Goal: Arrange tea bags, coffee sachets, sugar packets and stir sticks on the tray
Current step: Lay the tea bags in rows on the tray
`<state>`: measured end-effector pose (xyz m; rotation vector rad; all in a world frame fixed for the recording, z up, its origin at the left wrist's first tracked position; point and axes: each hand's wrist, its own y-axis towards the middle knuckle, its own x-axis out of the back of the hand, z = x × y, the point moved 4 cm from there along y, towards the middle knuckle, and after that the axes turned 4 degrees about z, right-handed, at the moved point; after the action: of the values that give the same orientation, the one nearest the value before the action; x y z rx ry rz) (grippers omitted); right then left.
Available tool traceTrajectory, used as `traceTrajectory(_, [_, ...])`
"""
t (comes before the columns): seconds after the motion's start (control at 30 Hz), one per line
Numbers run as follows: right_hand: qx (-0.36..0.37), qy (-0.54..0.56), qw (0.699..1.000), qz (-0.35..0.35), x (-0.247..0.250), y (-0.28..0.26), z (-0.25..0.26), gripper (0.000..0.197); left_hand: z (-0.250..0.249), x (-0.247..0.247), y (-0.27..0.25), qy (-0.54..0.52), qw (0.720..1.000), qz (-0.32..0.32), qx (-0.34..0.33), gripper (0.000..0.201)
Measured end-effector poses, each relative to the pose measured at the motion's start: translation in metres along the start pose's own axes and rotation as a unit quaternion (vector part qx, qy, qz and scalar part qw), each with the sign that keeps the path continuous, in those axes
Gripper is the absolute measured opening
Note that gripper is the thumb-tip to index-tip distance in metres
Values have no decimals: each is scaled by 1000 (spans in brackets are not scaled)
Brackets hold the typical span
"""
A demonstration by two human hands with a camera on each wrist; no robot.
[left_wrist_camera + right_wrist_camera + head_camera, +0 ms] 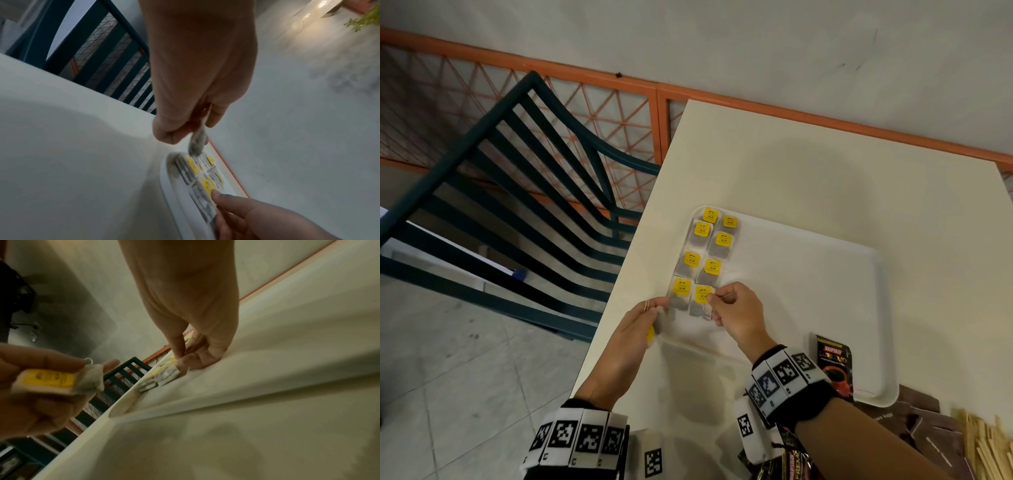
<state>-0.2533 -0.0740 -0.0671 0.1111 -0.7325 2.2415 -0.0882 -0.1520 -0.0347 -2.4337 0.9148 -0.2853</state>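
Chair (524,192): beside worktop (808,178), left. Left hand (635,329): gripped spare tea bag (55,382) at tray (825,308) corner. Tea bags (705,260): two columns, running away along tray's left end, yellow tags farthest. Right hand (736,317): pinched nearest bag (702,301).

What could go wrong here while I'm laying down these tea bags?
1. The right hand presses the nearest tea bag against its neighbour; a slip could knock the rows askew.
2. The tea bags in the left hand hang beyond the tray edge in a loose-looking grip and might drop.
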Motion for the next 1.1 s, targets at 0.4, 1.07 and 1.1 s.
traceTrajectory(0.4, [169,-80,937,294,-19,-48,36,28,-8,-1,0,-14,999,3,-33,35])
traceTrajectory(1.07, [146,-148,974,90,-19,-38,-1,19,9,10,-35,95,992,-53,-65,12])
traceTrajectory(1.1, [156,-161,970,93,-18,-41,1,17,9,8,-37,102,991,-50,-64,12])
